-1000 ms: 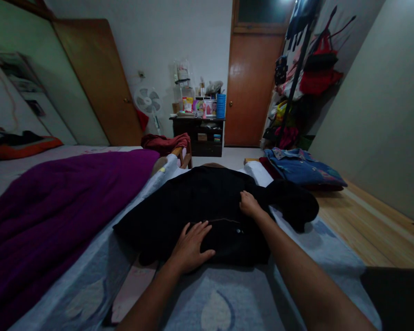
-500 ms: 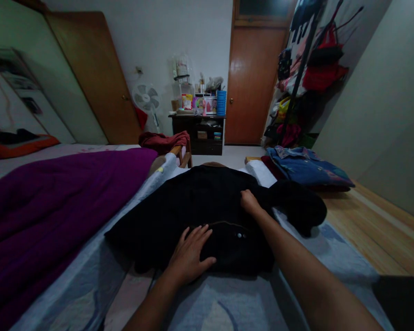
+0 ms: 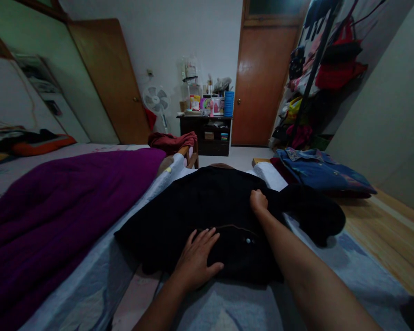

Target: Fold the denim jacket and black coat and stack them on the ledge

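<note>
A black jacket [image 3: 207,197] lies spread on the bed in front of me, with a light button and a brown trim line on its near part. My left hand [image 3: 198,257] rests flat on the near part, fingers spread and thumb out to the right. Farther off and to the right, my right hand [image 3: 258,201] is closed on the jacket's fabric. A sleeve-like part [image 3: 313,211] of the jacket stretches out to the right. What the right fingers pinch exactly is hidden by the back of the hand.
On the left lies a purple blanket [image 3: 72,202]. A folded denim garment [image 3: 324,170] tops a pile at the right. Beyond the bed stand a dark cabinet [image 3: 204,143], a white fan [image 3: 156,99] and a wooden door [image 3: 255,85]. Bags [image 3: 341,69] hang at the upper right.
The view has turned slightly left, so everything sits farther right in the picture. Both hands keep about the same places on the jacket.
</note>
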`<state>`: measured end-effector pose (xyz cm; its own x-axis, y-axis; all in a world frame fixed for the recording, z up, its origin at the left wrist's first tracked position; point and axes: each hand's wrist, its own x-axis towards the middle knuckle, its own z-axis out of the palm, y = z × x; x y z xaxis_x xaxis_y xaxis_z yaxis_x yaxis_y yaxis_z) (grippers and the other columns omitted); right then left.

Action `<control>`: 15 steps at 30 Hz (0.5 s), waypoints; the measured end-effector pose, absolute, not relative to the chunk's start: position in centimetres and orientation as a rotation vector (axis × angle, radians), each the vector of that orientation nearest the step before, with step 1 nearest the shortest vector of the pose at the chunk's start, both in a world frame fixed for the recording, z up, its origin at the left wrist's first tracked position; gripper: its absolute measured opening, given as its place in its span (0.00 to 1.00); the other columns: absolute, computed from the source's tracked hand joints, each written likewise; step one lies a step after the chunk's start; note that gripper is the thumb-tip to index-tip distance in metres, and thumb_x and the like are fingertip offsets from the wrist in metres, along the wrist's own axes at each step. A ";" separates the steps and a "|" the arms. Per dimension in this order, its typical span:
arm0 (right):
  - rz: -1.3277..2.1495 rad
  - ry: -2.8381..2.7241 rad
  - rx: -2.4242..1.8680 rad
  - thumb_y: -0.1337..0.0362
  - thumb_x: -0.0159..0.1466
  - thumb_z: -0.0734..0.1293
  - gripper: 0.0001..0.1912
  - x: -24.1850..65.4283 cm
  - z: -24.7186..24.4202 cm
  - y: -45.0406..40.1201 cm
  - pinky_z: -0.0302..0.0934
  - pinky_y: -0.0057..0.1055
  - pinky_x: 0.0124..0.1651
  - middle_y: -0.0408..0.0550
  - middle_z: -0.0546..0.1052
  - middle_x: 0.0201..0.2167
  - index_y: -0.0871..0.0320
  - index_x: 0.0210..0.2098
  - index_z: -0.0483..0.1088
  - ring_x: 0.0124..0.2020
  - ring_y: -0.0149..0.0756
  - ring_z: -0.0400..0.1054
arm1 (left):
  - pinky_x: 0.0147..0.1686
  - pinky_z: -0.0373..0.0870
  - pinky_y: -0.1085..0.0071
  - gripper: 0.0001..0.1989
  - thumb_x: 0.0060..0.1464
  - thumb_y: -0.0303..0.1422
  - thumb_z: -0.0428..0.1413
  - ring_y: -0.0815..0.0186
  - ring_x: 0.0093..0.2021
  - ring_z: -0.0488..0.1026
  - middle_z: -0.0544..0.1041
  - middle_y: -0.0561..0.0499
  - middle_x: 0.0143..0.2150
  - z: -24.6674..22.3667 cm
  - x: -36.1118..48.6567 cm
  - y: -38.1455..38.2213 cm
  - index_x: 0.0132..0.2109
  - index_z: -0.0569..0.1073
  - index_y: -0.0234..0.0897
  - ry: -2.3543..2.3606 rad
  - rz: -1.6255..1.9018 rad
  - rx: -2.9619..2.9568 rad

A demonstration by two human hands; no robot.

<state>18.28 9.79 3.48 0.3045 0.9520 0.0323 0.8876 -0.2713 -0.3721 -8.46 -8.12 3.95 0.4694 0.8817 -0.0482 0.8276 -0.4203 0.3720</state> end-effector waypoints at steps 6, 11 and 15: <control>0.382 -1.417 -2.087 0.64 0.66 0.58 0.13 20.2 3.5 10.1 0.67 0.28 0.39 0.53 0.78 0.35 0.60 0.42 0.73 0.37 0.37 0.75 | 0.67 0.35 0.51 0.37 0.52 0.48 0.55 0.57 0.69 0.48 0.50 0.52 0.70 3.6 -8.5 -8.1 0.67 0.54 0.48 1.441 0.230 2.386; 0.447 -1.274 -1.950 0.66 0.66 0.54 0.14 21.4 3.8 9.0 0.66 0.22 0.25 0.49 0.77 0.31 0.62 0.43 0.69 0.24 0.29 0.73 | 0.67 0.35 0.52 0.37 0.52 0.47 0.55 0.58 0.69 0.48 0.51 0.52 0.70 3.5 -8.4 -8.2 0.66 0.55 0.47 1.446 0.264 2.410; 0.482 -1.355 -1.925 0.67 0.65 0.56 0.13 21.6 4.5 7.4 0.66 0.22 0.26 0.47 0.77 0.29 0.61 0.37 0.71 0.25 0.29 0.73 | 0.67 0.36 0.52 0.37 0.51 0.46 0.55 0.57 0.69 0.47 0.51 0.51 0.70 3.6 -8.2 -8.6 0.66 0.56 0.46 1.468 0.270 2.415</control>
<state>21.62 7.44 4.53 0.3768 0.9209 0.1001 0.6505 -0.1862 -0.7363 -8.23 -8.60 3.63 0.4597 0.8881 0.0043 0.8315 -0.4321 0.3492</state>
